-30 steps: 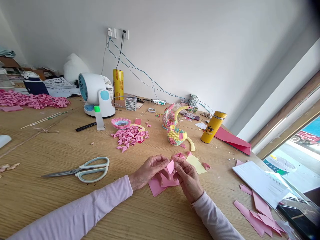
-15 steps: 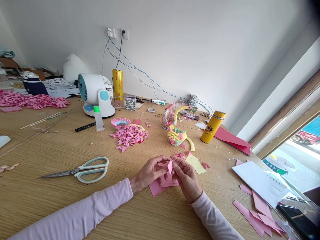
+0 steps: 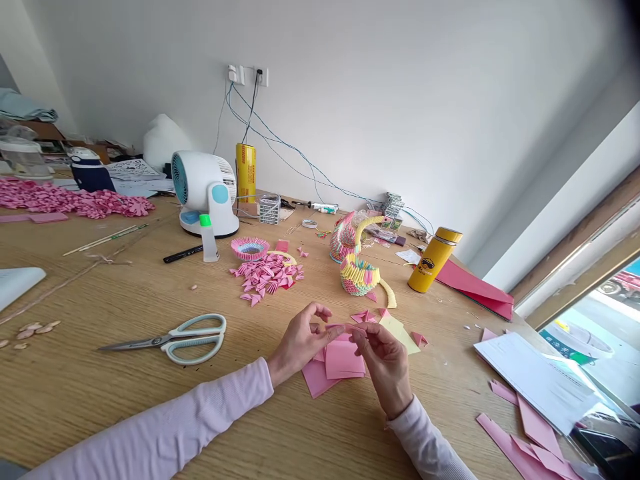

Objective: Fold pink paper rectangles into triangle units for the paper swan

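Note:
Between the fingertips of my left hand (image 3: 305, 340) and my right hand (image 3: 383, 353) is a small folded piece of pink paper (image 3: 345, 327), seen nearly edge-on. Both hands pinch it, one at each end. Below them lie pink paper sheets (image 3: 345, 362), loosely overlapping on the table. Just beyond my right hand are yellow paper sheets (image 3: 400, 333) and a few folded pink triangles (image 3: 364, 316). Farther back stands a yellow and pink folded-paper vessel (image 3: 357, 275) with a curved yellow strip beside it.
Scissors (image 3: 185, 340) lie left of my hands. A heap of folded pink pieces (image 3: 267, 273) sits near a paper bowl (image 3: 250, 249). A white fan (image 3: 207, 193), a glue bottle (image 3: 209, 241) and a yellow flask (image 3: 434, 260) stand farther back. Pink strips (image 3: 525, 453) lie at the right.
The pink paper in my fingers has turned from a visible pointed, folded face to a thin edge. My left index finger has lifted, and the whole view has shifted slightly left.

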Motion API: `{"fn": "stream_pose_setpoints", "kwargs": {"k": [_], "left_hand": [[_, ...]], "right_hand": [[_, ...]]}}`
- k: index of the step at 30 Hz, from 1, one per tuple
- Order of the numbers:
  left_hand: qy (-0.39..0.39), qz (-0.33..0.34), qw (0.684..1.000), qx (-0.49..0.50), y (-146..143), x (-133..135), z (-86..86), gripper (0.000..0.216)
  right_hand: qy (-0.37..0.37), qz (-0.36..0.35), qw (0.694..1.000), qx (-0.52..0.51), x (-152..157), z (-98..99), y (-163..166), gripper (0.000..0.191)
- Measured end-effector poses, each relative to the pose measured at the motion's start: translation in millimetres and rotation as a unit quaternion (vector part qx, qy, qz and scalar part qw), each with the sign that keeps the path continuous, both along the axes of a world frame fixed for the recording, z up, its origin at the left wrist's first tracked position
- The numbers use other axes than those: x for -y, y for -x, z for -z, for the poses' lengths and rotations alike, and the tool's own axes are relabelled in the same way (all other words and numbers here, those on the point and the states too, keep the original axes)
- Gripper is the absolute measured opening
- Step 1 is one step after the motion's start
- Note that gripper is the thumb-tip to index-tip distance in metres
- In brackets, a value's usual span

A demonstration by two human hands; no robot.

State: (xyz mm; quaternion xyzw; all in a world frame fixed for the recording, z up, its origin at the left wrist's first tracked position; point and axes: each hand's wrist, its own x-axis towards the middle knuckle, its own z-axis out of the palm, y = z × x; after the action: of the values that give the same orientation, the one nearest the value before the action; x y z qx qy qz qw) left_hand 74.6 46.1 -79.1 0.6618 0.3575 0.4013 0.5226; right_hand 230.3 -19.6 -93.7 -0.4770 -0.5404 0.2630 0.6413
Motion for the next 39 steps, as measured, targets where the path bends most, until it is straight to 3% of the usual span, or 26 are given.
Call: {"fn": "stream_pose_setpoints", "kwargs": {"k": [2,4,7,9,16,20,26,30,39], "left_hand": [[0.104,0.032,0.994,0.004,0.8,1.6,-2.7,0.045],[0.182,0.108,0.977,0.034,1.8,3.6,-6.0,0.045],[0.232,0.188,0.947,0.119,2.7,6.8,-10.4,0.035],[0.236,0.188,0.943,0.139,2.4,8.2,-11.5,0.033],[0.179,0.105,0.975,0.079,0.1,6.0,-3.8,0.038],[0.154,0.118,0.979,0.059,0.7,6.4,-4.9,0.039],[0.111,0.137,0.983,0.042,0.9,7.1,-5.6,0.04],[0.081,0.156,0.983,0.044,0.7,6.2,-3.7,0.04],[0.084,0.155,0.981,0.08,-1.3,9.9,-7.8,0.036]], "right_hand": [[-0.057,0.033,0.995,0.069,0.6,0.6,-3.0,0.007],[-0.097,0.054,0.982,0.154,2.2,-0.3,-5.3,0.012],[-0.11,0.079,0.958,0.255,5.2,-2.4,-6.8,0.018],[-0.112,0.081,0.946,0.292,6.5,-2.9,-7.3,0.02],[-0.124,0.062,0.925,0.355,6.1,-1.7,-11.5,0.021],[-0.098,0.048,0.95,0.293,4.9,-4.2,-10.5,0.014],[0.024,-0.015,0.996,0.085,2.2,-4.0,-5.6,0.014],[0.072,-0.037,0.997,-0.008,0.8,-3.3,-3.4,0.021],[0.079,-0.052,0.992,-0.082,1.1,-4.6,0.1,0.026]]}}
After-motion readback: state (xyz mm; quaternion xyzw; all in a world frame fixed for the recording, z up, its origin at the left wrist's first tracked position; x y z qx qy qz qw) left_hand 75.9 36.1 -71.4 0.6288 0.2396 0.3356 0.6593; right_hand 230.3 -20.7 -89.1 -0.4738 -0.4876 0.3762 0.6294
